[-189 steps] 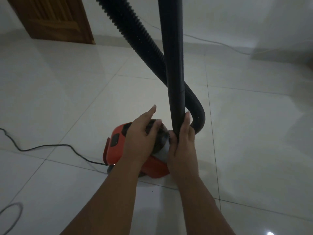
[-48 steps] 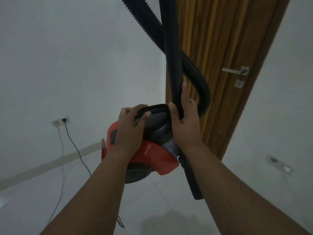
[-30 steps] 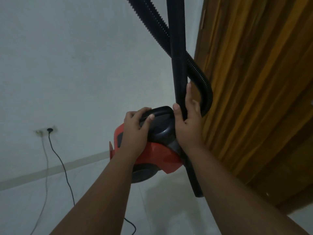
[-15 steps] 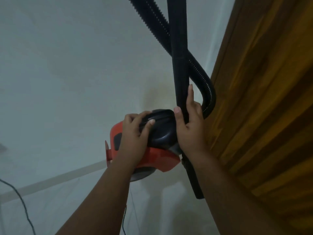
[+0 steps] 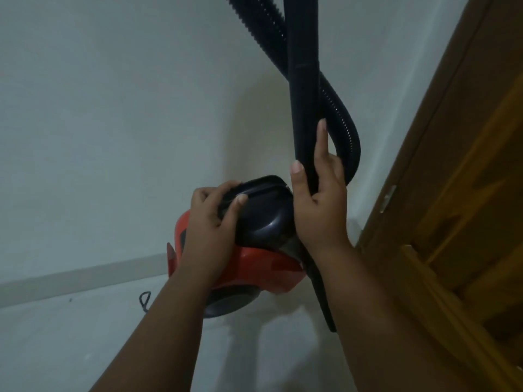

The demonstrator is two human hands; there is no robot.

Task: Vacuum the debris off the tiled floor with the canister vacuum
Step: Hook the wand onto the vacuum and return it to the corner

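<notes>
- The left hand (image 5: 206,236) is curled round the black handle (image 5: 263,205) of the red canister vacuum (image 5: 254,264) — the machine hangs above the tiled floor (image 5: 70,335), near the wooden door (image 5: 452,193).
- The right hand (image 5: 319,210) grasps the rigid black wand (image 5: 302,66), upright beside the handle.
- The ribbed hose (image 5: 348,128) loops behind it.

No text, label or number can be read anywhere.
</notes>
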